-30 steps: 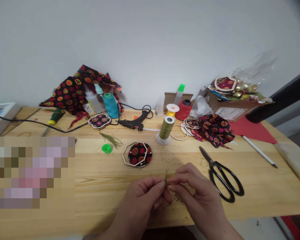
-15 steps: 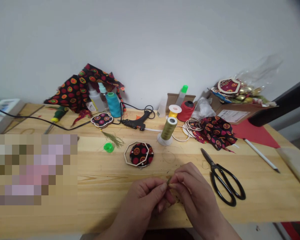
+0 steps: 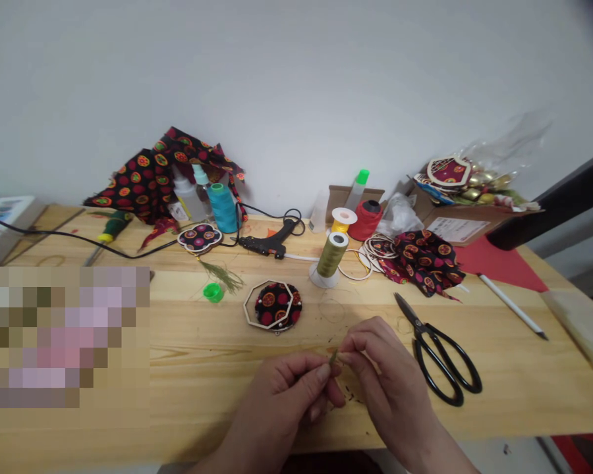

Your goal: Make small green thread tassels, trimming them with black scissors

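Note:
Near the front edge of the table, my left hand [image 3: 294, 388] pinches a small olive-green bundle of thread [image 3: 333, 357] between thumb and forefinger. My right hand [image 3: 388, 375] is closed in a pinch just to its right, thumb against fingertips; what it holds is too fine to make out. Beyond the hands lies a round patterned fabric piece [image 3: 271, 303], with a pale wooden octagon frame [image 3: 248, 315] resting on it. A spool of olive-green thread [image 3: 333, 257] stands behind. To the right lie black-handled scissors [image 3: 420, 329], blades pointing away from me.
A glue gun [image 3: 269, 243], a blue thread cone [image 3: 223, 207], a green cap [image 3: 212, 292] and a flower-shaped piece with a tassel [image 3: 200, 237] stand or lie further back. Patterned cloth [image 3: 427, 260], a white pencil [image 3: 514, 306] and a filled cardboard box [image 3: 454, 224] are on the right.
My right fingertips have drawn slightly up and away from the left ones, and more of the olive-green bundle shows between them. The view has shifted a little; the table items lie as before.

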`<state>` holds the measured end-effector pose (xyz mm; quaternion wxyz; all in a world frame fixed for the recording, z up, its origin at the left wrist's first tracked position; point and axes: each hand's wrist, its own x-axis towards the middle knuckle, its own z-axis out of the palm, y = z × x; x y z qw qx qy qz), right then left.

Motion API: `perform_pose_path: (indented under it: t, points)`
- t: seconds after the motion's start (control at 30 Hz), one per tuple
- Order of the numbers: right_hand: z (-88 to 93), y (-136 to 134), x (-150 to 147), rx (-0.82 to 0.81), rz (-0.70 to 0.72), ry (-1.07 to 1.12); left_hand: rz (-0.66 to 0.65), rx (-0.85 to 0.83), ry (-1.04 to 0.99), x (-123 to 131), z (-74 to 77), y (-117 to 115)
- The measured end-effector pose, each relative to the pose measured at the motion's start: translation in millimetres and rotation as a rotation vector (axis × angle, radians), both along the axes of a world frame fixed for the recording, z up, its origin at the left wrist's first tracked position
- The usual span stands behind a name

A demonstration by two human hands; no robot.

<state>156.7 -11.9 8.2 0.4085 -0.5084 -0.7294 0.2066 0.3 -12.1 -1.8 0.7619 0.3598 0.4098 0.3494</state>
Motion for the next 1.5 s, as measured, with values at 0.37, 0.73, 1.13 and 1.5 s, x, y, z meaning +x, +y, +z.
perform_pose_path:
  t: [0.37,0.73,1.13,1.5]
  points:
    - [-4.9,-1,1,-0.545,-0.103,0.564,0.024,0.006,-0.003,1,1.3,1]
    - [-15.6,-1,-4,-0.868,0.086,0.976,-0.065,0.115,0.177,-2,-2.3,-1]
    - [-10.8,1,-5,-0.828,0.105,0.975,-0.095,0.161,0.306,-5,1.7,-1]
    - [2.6,0,5,-0.447,0.013,0.832,-0.064,0.314,0.394,-4,5.9,3]
